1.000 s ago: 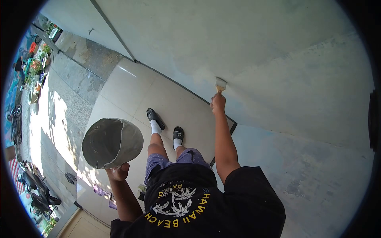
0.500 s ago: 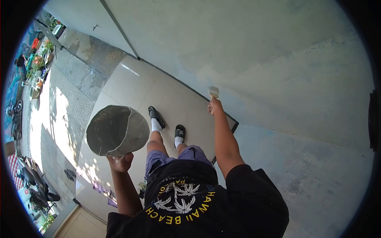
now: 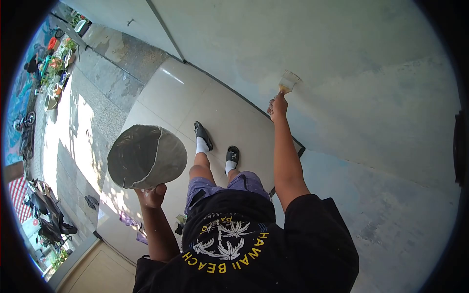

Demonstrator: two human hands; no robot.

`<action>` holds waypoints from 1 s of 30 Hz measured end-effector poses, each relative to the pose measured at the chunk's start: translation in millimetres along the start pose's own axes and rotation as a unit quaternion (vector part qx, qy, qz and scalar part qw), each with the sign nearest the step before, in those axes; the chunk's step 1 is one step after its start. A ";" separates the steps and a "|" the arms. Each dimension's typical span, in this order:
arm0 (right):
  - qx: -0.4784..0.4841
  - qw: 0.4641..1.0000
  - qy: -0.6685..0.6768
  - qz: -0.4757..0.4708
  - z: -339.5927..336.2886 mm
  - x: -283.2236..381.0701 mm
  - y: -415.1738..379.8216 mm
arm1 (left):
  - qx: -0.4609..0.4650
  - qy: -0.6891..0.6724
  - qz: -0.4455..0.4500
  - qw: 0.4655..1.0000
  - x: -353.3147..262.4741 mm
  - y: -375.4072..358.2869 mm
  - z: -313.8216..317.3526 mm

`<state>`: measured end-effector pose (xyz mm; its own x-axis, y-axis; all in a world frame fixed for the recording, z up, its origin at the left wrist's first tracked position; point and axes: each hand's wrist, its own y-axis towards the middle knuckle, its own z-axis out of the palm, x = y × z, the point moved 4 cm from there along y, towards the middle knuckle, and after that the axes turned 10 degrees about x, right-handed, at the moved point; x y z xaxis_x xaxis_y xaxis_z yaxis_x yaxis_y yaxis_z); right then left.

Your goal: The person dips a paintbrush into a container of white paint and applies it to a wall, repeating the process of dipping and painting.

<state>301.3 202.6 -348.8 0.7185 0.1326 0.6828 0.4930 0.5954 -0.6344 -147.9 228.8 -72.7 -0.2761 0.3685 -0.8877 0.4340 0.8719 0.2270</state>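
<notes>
My left hand grips a grey bucket low on its near side, and the bucket is tilted so its dark inside shows. What lies at the bottom of it I cannot make out. Out in front on the right, my right hand is closed round the handle of a wide paintbrush. The pale bristles are splayed against the wall, which has a patchy whitish-green coat.
Under my sandals is a light tiled floor. A dark baseboard runs along the wall's foot. To the left lie a sunlit paved yard, potted plants and parked motorbikes. A door stands at lower left.
My right hand has moved the paintbrush up along the wall and to the right, and its bristles now fan out. The bucket stays in my left hand. The whole view has shifted slightly.
</notes>
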 end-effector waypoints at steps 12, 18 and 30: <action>-0.045 0.963 -0.028 -0.264 21.6 53.5 -86.2 | 0.004 -0.048 -0.014 0.999 -10.1 18.4 6.5; -0.012 0.989 -0.013 0.144 -29.5 -16.3 10.0 | -0.005 -0.099 -0.052 0.994 11.5 11.1 -4.7; -0.023 0.983 0.099 0.151 -18.8 -14.5 -18.5 | -0.029 -0.136 -0.059 0.989 14.0 9.9 3.3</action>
<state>291.0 174.8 -353.7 0.9146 0.1380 0.3800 0.2615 0.5148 -0.8164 -144.6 241.6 -84.2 -0.0782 0.1706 -0.9822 0.3597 0.9237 0.1318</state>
